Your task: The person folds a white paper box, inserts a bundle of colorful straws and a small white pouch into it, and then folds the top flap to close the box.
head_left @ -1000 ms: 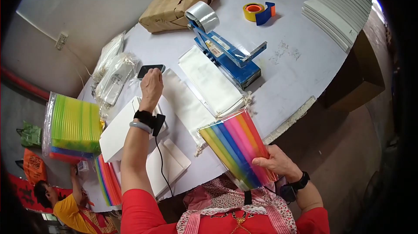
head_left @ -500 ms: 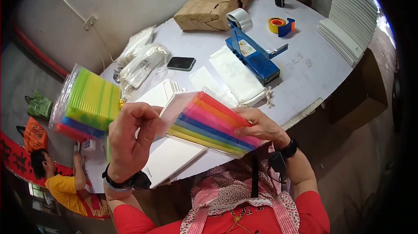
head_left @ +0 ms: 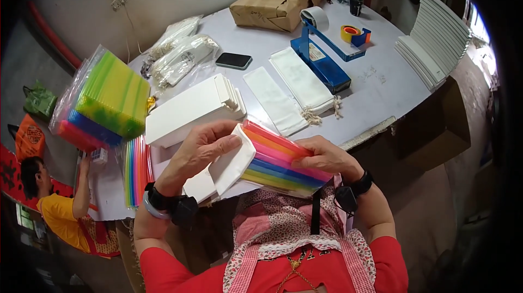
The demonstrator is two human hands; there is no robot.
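A flat bundle of rainbow-coloured plastic strips [head_left: 283, 159] is held low over the table's near edge. My right hand [head_left: 326, 156] grips its right end, thumb on top. At the bundle's left end, my left hand [head_left: 210, 146] pinches the upper edge of a white flat piece [head_left: 233, 163]; whether it is card or cloth I cannot tell. This piece overlaps the strips' left end. Below my left hand lies another white flat piece [head_left: 200, 185]. Just beyond stands a stack of white cards or flat boxes [head_left: 188, 110].
Left are another rainbow bundle [head_left: 139, 170] and bagged green, blue and pink strips [head_left: 111, 97]. Beyond lie white drawstring pouches [head_left: 299, 77], a phone [head_left: 233, 61], a blue sealer-like device [head_left: 321, 67], tape [head_left: 351, 34], a paper-wrapped parcel [head_left: 275, 4]. A co-worker [head_left: 62, 211] sits at left.
My left hand has come lower and further right, now with the white piece showing across the bundle's left end. The view has shifted, uncovering more of the white stack and the second rainbow bundle.
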